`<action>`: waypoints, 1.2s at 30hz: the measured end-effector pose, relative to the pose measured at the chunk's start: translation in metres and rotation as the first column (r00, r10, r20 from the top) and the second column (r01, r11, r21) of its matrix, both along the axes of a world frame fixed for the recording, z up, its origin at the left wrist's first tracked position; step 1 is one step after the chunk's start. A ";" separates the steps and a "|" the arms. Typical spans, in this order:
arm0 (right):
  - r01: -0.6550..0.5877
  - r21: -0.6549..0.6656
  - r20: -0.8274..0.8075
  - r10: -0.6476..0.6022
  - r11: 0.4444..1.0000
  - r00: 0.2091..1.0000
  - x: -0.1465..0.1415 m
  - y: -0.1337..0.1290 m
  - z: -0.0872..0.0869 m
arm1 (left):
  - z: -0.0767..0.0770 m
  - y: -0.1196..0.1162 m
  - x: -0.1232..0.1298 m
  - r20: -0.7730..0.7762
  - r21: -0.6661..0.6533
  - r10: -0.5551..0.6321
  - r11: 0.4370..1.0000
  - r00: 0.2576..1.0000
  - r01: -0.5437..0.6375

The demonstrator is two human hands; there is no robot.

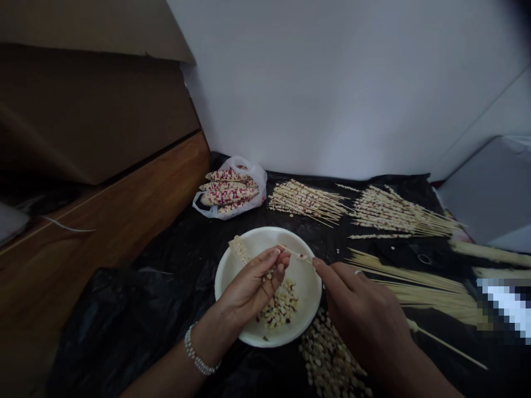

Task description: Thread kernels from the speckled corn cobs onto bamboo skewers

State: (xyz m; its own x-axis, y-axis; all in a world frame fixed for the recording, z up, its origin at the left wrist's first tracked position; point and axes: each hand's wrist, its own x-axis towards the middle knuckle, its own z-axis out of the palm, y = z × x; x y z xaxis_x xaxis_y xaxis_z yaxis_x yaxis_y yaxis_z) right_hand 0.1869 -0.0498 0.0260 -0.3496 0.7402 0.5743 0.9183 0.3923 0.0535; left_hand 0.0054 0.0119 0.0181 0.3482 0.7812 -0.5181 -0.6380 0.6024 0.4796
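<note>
Over a white bowl (269, 341) my left hand (253, 282) is closed, with some kernels in its palm and a kernel pinched by the fingertips at the tip of a thin skewer. My right hand (365, 304) grips that skewer (293, 253), whose far end passes out of sight in the fist. One or two kernels are threaded on it between the hands. Loose corn kernels (282, 305) lie in the bowl, and a partly stripped cob (238, 249) leans at its left inside wall.
Behind the bowl are a plastic bag of speckled cobs (230, 190) and two piles of filled skewers (305, 199). Bare sticks (435, 293) lie right; more kernels (327, 359) sit beside the bowl on black plastic (157, 309). A wooden board (153, 193) stands left.
</note>
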 end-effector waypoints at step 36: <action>-0.016 0.050 0.063 0.013 0.999 0.998 -0.003 -0.008 0.017 | 0.003 0.001 -0.001 -0.012 -0.024 0.136 0.990 0.991 -0.136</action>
State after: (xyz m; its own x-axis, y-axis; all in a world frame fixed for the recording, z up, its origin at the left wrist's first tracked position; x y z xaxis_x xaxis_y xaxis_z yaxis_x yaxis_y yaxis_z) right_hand 0.1842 -0.0575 0.0426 -0.3965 0.7054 0.5875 0.9068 0.4009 0.1306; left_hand 0.0048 0.0127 0.0214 0.2337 0.8081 -0.5407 -0.7100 0.5218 0.4730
